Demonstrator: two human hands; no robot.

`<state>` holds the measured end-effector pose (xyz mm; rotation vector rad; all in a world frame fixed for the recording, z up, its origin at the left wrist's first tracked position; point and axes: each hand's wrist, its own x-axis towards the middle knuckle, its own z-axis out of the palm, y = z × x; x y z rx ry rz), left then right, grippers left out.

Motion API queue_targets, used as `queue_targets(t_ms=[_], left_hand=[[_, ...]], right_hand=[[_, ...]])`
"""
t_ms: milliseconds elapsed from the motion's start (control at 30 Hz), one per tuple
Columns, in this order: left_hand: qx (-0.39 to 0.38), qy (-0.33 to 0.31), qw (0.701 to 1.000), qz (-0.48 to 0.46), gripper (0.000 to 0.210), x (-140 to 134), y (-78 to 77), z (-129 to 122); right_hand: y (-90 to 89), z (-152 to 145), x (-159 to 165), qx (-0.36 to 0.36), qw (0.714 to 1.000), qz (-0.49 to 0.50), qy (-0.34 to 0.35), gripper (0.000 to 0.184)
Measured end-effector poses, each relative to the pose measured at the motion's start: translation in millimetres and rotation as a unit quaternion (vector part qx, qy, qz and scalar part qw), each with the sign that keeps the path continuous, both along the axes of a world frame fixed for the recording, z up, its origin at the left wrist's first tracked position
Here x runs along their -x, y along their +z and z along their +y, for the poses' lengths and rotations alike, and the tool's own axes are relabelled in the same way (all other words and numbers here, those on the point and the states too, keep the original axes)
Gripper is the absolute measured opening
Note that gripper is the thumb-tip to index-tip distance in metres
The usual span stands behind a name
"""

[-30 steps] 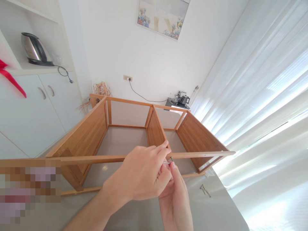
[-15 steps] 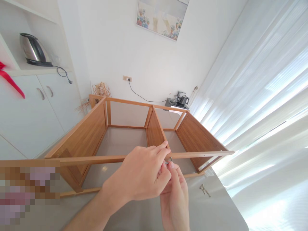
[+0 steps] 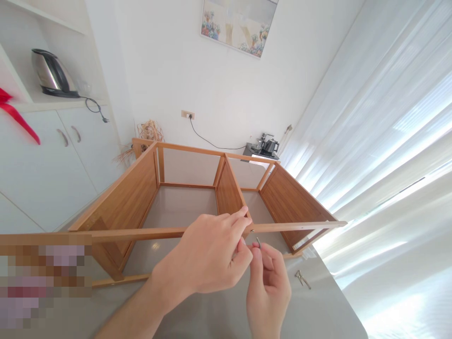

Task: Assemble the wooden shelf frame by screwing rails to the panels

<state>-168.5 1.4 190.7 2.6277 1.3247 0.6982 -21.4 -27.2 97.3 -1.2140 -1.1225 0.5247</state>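
Note:
A wooden shelf frame (image 3: pixel 141 232) lies across the table, with panels (image 3: pixel 231 188) standing between its rails. My left hand (image 3: pixel 208 254) is closed around the front rail where the middle panel meets it, index finger stretched along the panel's edge. A small bolt hole or bolt head (image 3: pixel 252 230) shows in the rail just past my fingers. Lower and to the right, my right hand (image 3: pixel 268 278) pinches a small, thin, bent metal hex key (image 3: pixel 258 242) between thumb and fingertips. Its tip points up, apart from the rail; the rest of it is hidden by my fingers.
Several loose bolts (image 3: pixel 302 279) lie on the grey table (image 3: pixel 328 301) at the right. A pixelated patch covers the lower left. Behind are a white cabinet (image 3: pixel 38 155) with a kettle (image 3: pixel 52 73), a tea set (image 3: pixel 264 146), and white curtains (image 3: pixel 388 141) on the right.
My right hand has moved right and away from the rail, drawing the hex key off the bolt spot. My left hand has stayed on the rail.

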Motion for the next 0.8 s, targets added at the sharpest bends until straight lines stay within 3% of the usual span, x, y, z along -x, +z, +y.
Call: queue_targets(t_ms=[100, 167, 267, 467, 800], left_hand=[[-0.007, 0.005, 1.000, -0.003, 0.040, -1.6, -0.4, 0.5], [-0.013, 0.013, 1.000, 0.001, 0.037, -2.9, -1.6, 1.8], [-0.026, 0.026, 0.999, 0.009, 0.032, -4.8, -5.4, 5.6], [-0.044, 0.040, 0.998, 0.012, 0.025, -9.7, -10.3, 10.5], [-0.042, 0.048, 0.998, 0.007, 0.023, -11.7, -7.7, 8.1]], right_hand=[[-4.4, 10.0, -26.3, -0.117, 0.979, -0.168, -0.019, 0.015], [-2.8, 17.5, -45.4, -0.185, 0.947, -0.261, 0.005, 0.027], [4.9, 25.0, -65.6, -0.223, 0.913, -0.341, 0.005, 0.041], [17.7, 28.6, -68.3, -0.242, 0.892, -0.380, 0.030, 0.045], [22.3, 32.8, -63.2, -0.262, 0.879, -0.397, 0.037, 0.052]])
